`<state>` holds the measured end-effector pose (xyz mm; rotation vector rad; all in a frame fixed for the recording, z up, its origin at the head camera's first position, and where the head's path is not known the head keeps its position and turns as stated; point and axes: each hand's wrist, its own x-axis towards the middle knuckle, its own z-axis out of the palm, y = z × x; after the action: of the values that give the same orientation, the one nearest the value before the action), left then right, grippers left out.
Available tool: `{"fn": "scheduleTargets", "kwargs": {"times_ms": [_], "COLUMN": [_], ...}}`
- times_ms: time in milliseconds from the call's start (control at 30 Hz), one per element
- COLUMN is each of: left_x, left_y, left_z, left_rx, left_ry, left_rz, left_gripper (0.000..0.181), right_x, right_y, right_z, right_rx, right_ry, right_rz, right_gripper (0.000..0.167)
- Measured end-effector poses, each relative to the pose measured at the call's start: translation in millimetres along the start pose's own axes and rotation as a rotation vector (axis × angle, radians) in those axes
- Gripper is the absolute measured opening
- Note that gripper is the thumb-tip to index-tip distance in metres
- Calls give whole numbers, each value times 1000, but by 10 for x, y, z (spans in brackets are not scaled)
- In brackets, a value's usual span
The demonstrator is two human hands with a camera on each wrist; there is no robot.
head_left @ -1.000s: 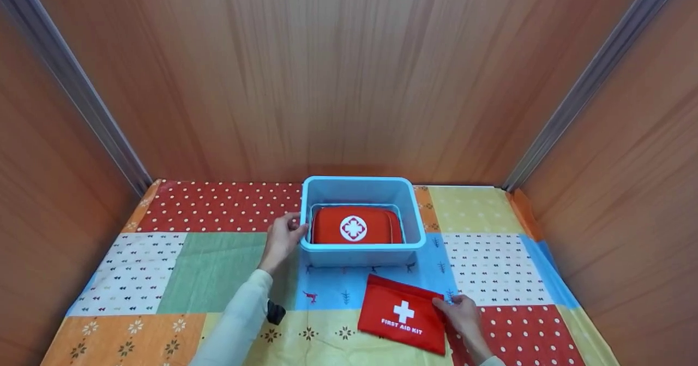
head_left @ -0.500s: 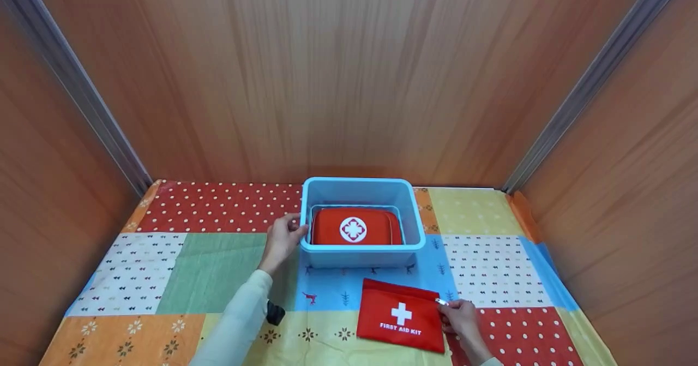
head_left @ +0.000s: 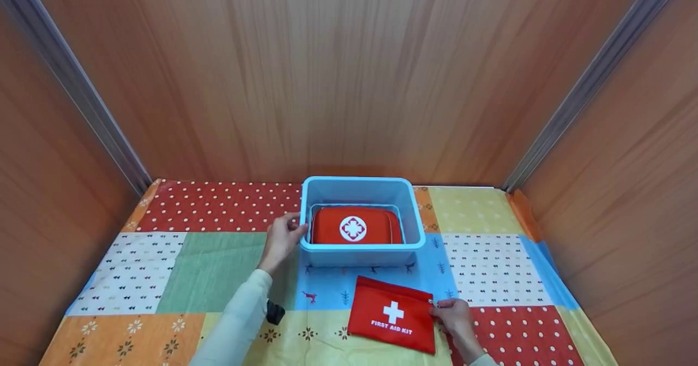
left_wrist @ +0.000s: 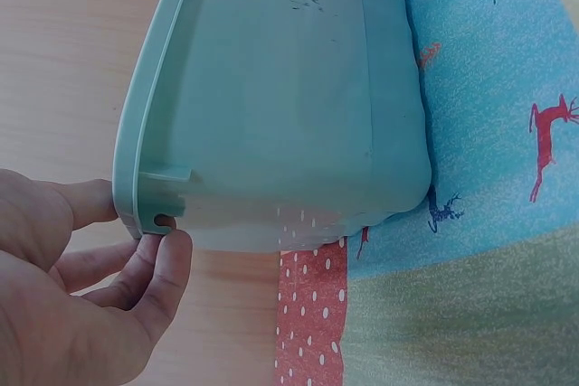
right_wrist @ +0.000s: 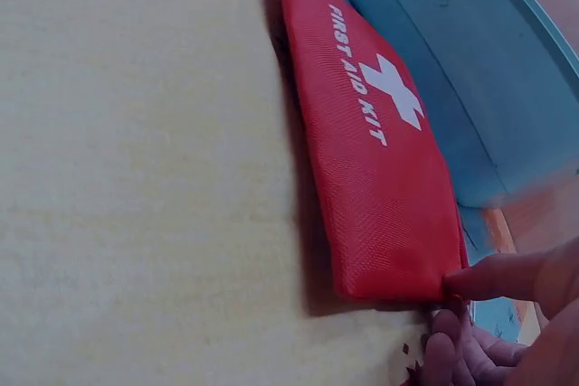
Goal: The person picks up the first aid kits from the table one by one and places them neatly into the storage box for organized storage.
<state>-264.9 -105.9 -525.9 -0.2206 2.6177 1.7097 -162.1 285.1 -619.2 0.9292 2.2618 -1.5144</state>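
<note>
In the head view, the flat red fabric pouch, printed FIRST AID KIT under a white cross, is lying slightly farther left on the patchwork cloth than half a second ago, the right hand moving with it. That shift seems to be bringing the pouch more squarely before the light-blue rectangular plastic bin, though it is staying outside. A rounded red case with a white emblem is resting inside the bin. The left hand is remaining at the left rim.

The left wrist view is revealing what the head view is hiding: the left fingers are pinching the bin's rim, their tips reaching underneath beside a small notch.

The right wrist view is showing the right hand pinching the pouch's corner, one digit pressing on top, others bunching below. Shadow is darkening the pouch's edge; whether it is lifting, I cannot tell.
</note>
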Motion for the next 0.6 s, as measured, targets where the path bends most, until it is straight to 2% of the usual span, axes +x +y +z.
{"fn": "scheduleTargets", "kwargs": {"times_ms": [267, 600], "left_x": [8, -4], "left_y": [3, -46], "left_z": [-6, 6], "left_rx": [9, 5], "left_ry": [7, 2], "left_rz": [19, 29], "left_gripper": [42, 42], "right_x": [-48, -63], "right_y": [-20, -30], "right_z": [113, 156], "right_rx": [-73, -112], "right_ry": [1, 6], "right_rz": [-24, -3], "right_gripper": [31, 21]}}
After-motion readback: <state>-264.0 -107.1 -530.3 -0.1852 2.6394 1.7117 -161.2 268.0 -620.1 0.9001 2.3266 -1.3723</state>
